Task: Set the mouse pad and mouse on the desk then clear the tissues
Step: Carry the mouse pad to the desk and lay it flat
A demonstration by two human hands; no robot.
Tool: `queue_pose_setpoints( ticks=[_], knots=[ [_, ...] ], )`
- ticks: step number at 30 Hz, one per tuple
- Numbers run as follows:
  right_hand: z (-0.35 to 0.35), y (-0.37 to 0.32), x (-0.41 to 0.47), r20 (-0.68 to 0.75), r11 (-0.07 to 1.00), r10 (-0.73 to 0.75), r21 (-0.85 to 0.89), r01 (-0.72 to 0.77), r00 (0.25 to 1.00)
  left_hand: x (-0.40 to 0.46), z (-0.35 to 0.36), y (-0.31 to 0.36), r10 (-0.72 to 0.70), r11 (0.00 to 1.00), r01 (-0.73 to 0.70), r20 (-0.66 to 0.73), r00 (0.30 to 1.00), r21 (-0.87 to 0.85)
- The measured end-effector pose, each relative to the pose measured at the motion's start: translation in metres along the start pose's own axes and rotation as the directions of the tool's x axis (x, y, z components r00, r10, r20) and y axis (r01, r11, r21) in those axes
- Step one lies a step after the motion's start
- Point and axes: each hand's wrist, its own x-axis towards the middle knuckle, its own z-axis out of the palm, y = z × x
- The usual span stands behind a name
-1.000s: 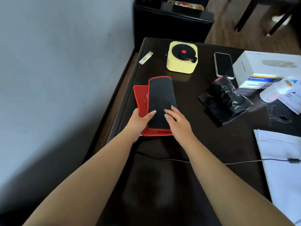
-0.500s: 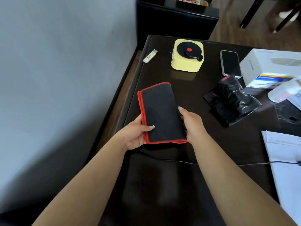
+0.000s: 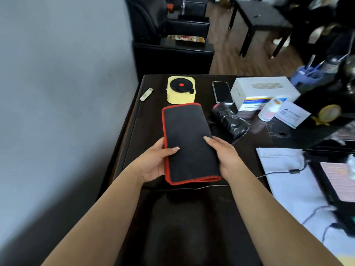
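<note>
A black mouse pad (image 3: 187, 139) with a red stitched edge is folded in half and held just above the dark desk (image 3: 138, 131). My left hand (image 3: 153, 163) grips its near left edge, thumb on top. My right hand (image 3: 225, 156) holds the near right edge, fingers on the top face. A white tissue box (image 3: 263, 92) stands at the back right of the desk. No mouse shows in this view.
Behind the pad sit a yellow record-player gadget (image 3: 181, 89), a black phone (image 3: 222, 92), a small lighter (image 3: 146, 94) and a crumpled black plastic bag (image 3: 229, 121). White papers (image 3: 288, 173), a thin cable (image 3: 276, 172), a small bottle (image 3: 269, 110) and a card lie at the right. A grey wall borders the left.
The pad went from half-open with the red underside showing to fully folded and lifted closer to me. Both hands moved to its near side edges. The camera tilted up.
</note>
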Motion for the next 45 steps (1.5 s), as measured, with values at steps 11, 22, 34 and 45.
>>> queue_pose_setpoints(
  ticks=[11, 22, 34, 45],
  knots=[
    [-0.157, 0.006, -0.107, -0.006, 0.99, -0.137, 0.046, 0.137, 0.991, -0.031, 0.163, -0.083, 0.059, 0.989, -0.044, -0.103, 0.993, 0.144],
    [-0.343, 0.008, -0.232, -0.172, 0.977, -0.212, -0.046, 0.207, 0.962, -0.052, 0.353, -0.191, 0.068, 0.967, -0.055, -0.046, 0.997, 0.25],
    [-0.473, -0.033, -0.247, -0.381, 0.946, -0.321, -0.08, 0.315, 0.867, 0.015, 0.479, -0.232, 0.019, 0.891, -0.063, 0.102, 0.995, 0.45],
    [-0.54, -0.076, -0.181, -0.431, 0.967, -0.246, -0.045, 0.251, 0.868, 0.105, 0.525, -0.233, -0.06, 0.853, -0.024, 0.143, 0.988, 0.522]
  ],
)
